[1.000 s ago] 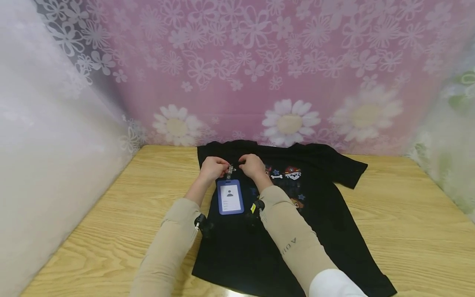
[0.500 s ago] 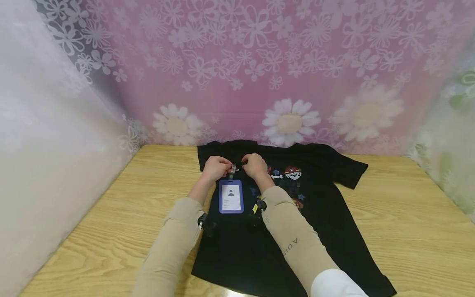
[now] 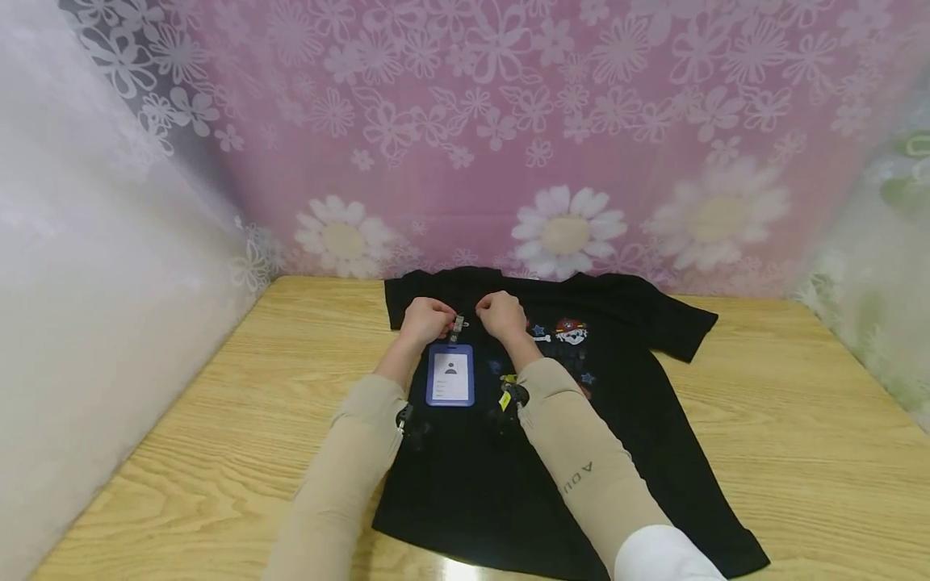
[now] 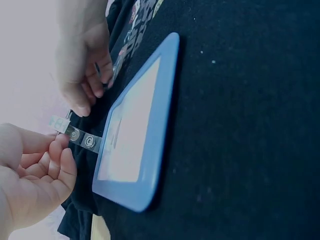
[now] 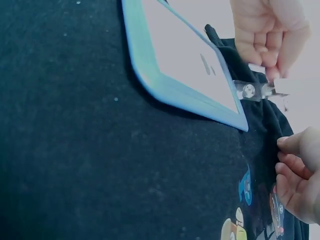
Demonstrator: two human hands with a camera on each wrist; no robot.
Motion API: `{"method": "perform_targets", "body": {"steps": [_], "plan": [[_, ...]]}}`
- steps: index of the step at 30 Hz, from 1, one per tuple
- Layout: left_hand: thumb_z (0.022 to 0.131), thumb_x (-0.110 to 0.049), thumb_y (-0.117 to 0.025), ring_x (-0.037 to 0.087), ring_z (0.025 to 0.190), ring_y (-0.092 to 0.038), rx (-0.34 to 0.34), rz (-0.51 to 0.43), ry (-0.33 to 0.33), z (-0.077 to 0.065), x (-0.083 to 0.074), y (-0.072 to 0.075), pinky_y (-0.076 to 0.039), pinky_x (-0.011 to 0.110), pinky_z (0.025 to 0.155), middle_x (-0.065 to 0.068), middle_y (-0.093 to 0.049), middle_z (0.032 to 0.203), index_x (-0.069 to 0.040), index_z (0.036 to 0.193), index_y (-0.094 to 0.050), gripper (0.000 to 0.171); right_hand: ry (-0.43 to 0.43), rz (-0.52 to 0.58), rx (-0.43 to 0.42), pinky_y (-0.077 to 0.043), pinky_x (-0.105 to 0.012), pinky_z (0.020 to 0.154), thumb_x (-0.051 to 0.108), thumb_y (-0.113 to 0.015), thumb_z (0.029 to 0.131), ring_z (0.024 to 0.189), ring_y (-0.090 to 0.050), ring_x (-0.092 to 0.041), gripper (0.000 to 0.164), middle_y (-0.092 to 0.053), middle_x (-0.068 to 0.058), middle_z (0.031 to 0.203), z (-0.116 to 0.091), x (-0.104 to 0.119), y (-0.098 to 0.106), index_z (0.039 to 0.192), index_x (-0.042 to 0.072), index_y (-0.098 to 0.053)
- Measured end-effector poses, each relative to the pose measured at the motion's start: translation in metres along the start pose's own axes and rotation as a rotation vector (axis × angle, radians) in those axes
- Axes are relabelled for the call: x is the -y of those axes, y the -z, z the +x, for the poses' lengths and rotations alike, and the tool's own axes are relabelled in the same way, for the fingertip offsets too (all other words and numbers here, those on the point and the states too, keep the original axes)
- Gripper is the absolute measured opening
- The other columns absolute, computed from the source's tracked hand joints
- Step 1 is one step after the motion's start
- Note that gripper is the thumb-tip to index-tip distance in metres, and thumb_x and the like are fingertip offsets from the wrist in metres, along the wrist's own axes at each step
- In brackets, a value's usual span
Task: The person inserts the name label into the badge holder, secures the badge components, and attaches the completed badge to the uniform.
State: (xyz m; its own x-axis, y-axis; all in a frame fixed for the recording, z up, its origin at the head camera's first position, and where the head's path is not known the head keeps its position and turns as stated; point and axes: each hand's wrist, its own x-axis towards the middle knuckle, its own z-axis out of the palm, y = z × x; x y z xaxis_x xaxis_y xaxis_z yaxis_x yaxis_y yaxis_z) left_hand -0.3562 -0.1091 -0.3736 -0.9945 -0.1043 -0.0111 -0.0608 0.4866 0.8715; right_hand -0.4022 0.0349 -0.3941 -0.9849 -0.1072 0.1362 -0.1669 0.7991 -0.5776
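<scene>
A black T-shirt (image 3: 465,476) lies spread on the table, with cartoon prints (image 3: 571,332) on its chest. On it rests a blue-framed ID badge (image 3: 450,401) with a white card. My left hand (image 3: 427,320) pinches the badge's metal clip (image 3: 458,324) between thumb and forefinger; a clear snap strap (image 4: 89,141) joins clip and badge in the left wrist view. Just right of the clip, my right hand (image 3: 503,315) pinches the shirt's cloth with thumb and forefinger, as the right wrist view shows. The exact bite of that pinch is partly hidden.
The wood-grain table (image 3: 218,452) extends on both sides of the shirt. A pink flowered cloth (image 3: 465,161) hangs behind it, and a pale sheet (image 3: 87,282) hangs at the left. Small wrist cameras (image 3: 514,394) sit on both forearms.
The left hand has moved slightly right with the clip, and the badge has straightened. The right hand's thumb and forefinger have come closer together. The head view has shifted a little.
</scene>
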Motion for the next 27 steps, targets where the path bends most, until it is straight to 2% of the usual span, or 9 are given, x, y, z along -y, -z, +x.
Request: {"method": "perform_targets", "body": {"steps": [8,17,27], "plan": [[0.087,-0.004,-0.055,0.012,0.062,-0.055,0.009,0.020,0.016,0.010,-0.001,-0.013,-0.050,0.024,0.058,0.008,-0.063,0.074,0.001,0.090,-0.071,0.017,-0.027,0.040,0.013,-0.047,-0.042,0.078,0.018,-0.059,0.088,0.092,-0.060,-0.027,0.018,-0.067,-0.007,0.102,0.001,-0.003,0.004,0.097,0.010,-0.073],[0.085,-0.002,-0.053,0.012,0.063,-0.055,0.000,0.002,0.006,0.021,-0.009,-0.015,-0.049,0.023,0.057,0.008,-0.063,0.074,0.001,0.088,-0.071,0.019,-0.011,0.091,-0.002,-0.045,-0.040,0.082,0.015,-0.059,0.087,0.094,-0.059,-0.026,0.019,-0.067,-0.009,0.101,0.008,0.000,0.009,0.096,0.005,-0.073],[0.085,0.000,-0.052,0.011,0.058,-0.054,-0.016,-0.017,0.079,0.026,-0.002,-0.020,-0.048,0.021,0.052,0.006,-0.061,0.071,0.001,0.088,-0.072,0.020,-0.063,0.158,0.014,-0.044,-0.038,0.084,0.016,-0.060,0.086,0.099,-0.058,-0.026,0.020,-0.067,-0.009,0.103,0.008,-0.001,0.000,0.096,0.006,-0.073]]}}
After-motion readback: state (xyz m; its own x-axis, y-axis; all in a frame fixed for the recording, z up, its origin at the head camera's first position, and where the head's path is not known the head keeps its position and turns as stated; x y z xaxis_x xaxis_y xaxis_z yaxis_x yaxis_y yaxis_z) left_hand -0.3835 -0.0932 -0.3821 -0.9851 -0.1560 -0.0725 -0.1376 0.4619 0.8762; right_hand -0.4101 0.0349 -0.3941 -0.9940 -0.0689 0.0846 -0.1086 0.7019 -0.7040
